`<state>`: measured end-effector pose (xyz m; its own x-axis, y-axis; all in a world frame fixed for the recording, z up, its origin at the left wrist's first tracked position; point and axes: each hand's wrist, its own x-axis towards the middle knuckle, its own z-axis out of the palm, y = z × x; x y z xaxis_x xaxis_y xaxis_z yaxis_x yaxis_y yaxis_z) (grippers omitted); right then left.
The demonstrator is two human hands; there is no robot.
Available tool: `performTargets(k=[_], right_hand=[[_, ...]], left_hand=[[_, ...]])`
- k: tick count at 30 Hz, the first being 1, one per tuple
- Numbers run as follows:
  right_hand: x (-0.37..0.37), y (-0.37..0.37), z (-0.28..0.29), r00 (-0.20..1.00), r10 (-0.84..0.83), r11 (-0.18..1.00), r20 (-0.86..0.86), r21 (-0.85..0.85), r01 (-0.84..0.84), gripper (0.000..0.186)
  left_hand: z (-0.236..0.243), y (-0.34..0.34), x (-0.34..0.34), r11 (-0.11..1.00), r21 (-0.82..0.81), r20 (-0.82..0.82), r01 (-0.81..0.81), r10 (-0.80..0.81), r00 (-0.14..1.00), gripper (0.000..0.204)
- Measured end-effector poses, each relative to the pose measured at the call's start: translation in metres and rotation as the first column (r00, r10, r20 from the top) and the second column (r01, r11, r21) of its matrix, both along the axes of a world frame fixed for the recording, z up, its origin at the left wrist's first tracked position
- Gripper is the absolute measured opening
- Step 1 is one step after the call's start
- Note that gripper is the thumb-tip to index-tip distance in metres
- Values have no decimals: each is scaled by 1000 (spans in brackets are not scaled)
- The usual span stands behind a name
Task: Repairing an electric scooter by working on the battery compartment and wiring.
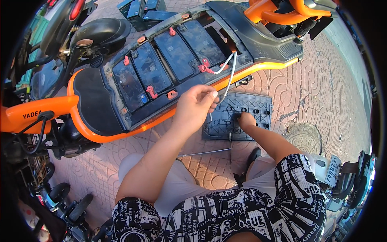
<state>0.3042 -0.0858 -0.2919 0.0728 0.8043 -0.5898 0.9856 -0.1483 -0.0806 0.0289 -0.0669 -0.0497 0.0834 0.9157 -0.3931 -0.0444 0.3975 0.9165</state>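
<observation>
My left hand [197, 104] is closed in a pinch on a pale grey cable [231, 76], beside the open battery bay of an orange and black electric scooter [250, 66]. The cable rises from the bay, and its lower end hangs below my fingers. Over a black ribbed plastic cover [260, 107] on the ground, my right hand [246, 120] is curled, its fingertips hidden against the dark plastic. Several black batteries [173, 54] sit in the bay. A red-capped terminal lead [205, 69] lies on the near edge of one battery, and another red cap [151, 92] sits further left.
A thin metal bar tool [205, 153] lies on the paving below the cover. More batteries [137, 10] stand on the ground behind the scooter. Parked two-wheelers crowd the left side and the lower right. A round cover [303, 139] is set in the paving at right.
</observation>
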Motion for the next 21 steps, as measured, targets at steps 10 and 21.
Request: performTargets(k=[10,21], right_hand=[[2,-3,23,995,57,993,-88,-94,-65,32],[4,8,193,824,454,819,-339,-205,-536,30]], left_hand=[[4,20,6,903,67,223,-424,401,889,35],[4,36,-3,931,18,235,-365,351,906,21]])
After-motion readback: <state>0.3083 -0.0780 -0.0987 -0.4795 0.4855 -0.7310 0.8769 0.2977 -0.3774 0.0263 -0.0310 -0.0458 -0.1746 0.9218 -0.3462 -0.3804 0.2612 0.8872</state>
